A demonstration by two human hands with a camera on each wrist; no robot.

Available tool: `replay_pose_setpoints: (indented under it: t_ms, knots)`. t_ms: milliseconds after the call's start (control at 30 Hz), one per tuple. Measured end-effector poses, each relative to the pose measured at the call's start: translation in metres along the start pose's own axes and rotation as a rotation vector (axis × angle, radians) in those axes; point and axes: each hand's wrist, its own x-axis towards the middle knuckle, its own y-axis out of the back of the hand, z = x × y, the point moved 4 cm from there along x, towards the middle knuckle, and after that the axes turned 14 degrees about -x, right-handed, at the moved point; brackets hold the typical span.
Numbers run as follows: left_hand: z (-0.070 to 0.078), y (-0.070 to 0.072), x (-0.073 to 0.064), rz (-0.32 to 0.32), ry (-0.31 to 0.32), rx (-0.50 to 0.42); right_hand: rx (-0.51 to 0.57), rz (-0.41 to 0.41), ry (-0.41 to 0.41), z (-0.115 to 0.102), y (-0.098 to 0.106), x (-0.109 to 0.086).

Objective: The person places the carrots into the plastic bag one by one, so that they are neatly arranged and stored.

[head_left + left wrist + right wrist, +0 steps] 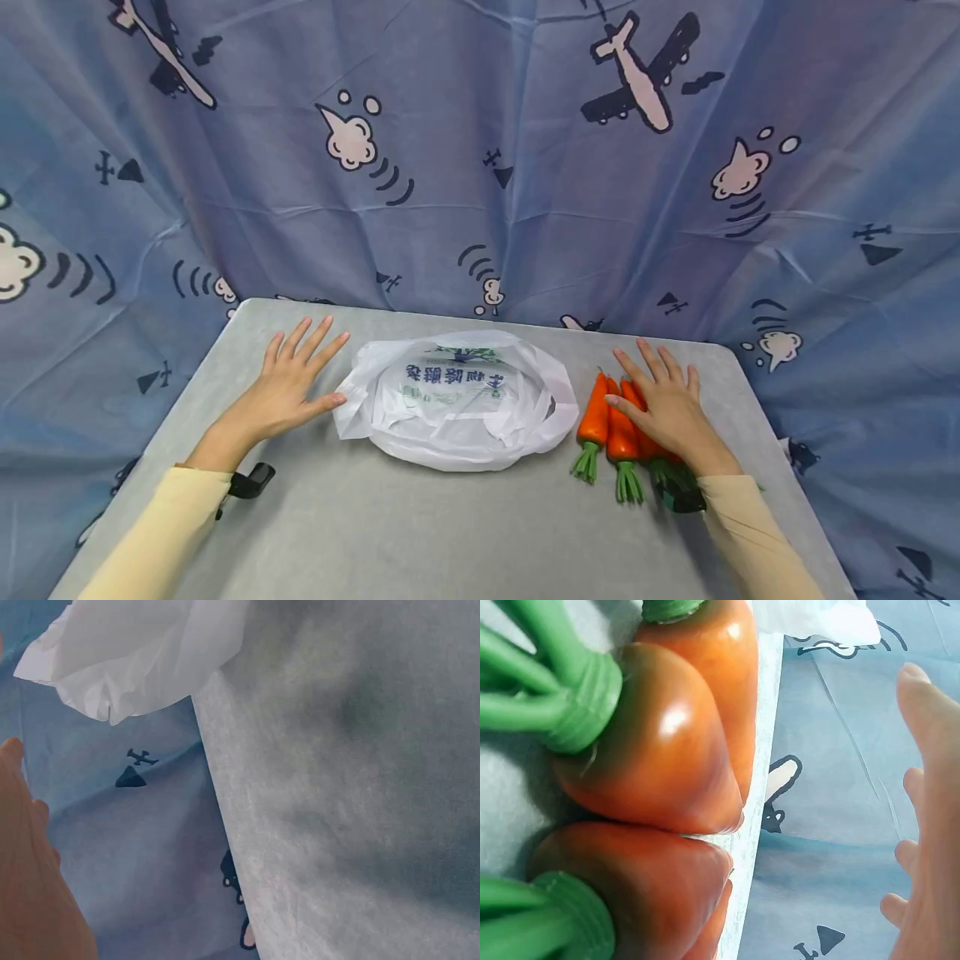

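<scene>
Beside white bag [457,454] | left hand [279,392] spread wide | over carrots [621,435] | right hand [670,410] spread wide

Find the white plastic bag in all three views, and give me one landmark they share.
Head: the white plastic bag lies mid-table, between the left hand and the carrots.
Left wrist: upper left, cut off by the top edge.
Right wrist: only a small part, at the top edge, right of centre.
Shared landmark: the blue printed curtain beyond the table.
</scene>
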Motion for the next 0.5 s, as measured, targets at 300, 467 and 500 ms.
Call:
replay_pose_setpoints:
  t_ms: [300,467,500]
  knots:
    - [0.008,0.001,0.004,0.007,-0.011,-0.012,0.009,0.013,-0.007,-0.001,0.004,-0.003]
    - [0.012,-0.002,0.006,-0.007,-0.011,-0.028,0.020,0.006,-0.020,0.001,0.006,-0.004]
    - [0.014,-0.003,0.006,-0.013,-0.010,-0.032,0.021,0.004,-0.025,0.002,0.006,-0.004]
